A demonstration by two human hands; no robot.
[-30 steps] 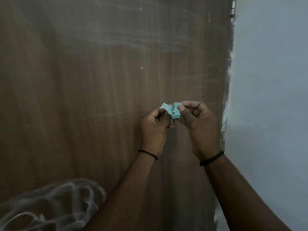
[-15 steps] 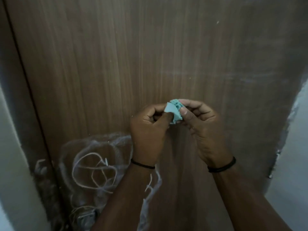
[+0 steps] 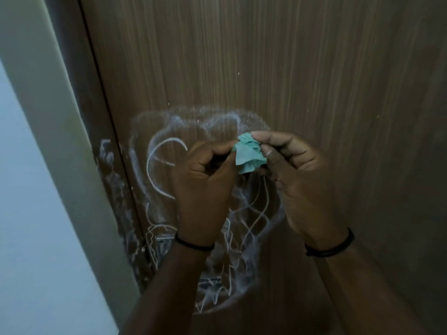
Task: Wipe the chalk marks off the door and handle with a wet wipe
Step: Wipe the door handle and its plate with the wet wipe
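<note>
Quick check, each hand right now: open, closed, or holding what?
Left hand: pinches an edge of the crumpled teal wet wipe.
Right hand: pinches the same wipe.

Brown wood-grain door point(image 3: 278, 68), vertical grain, fills most of view. White chalk marks point(image 3: 159, 170) on lower left part: smudged loops up top, sharper curved lines & zigzag scribbles lower down. More chalk smears on dark door frame point(image 3: 106, 165) at left, w/ pale wall point(image 3: 31, 213) beside it.
</note>
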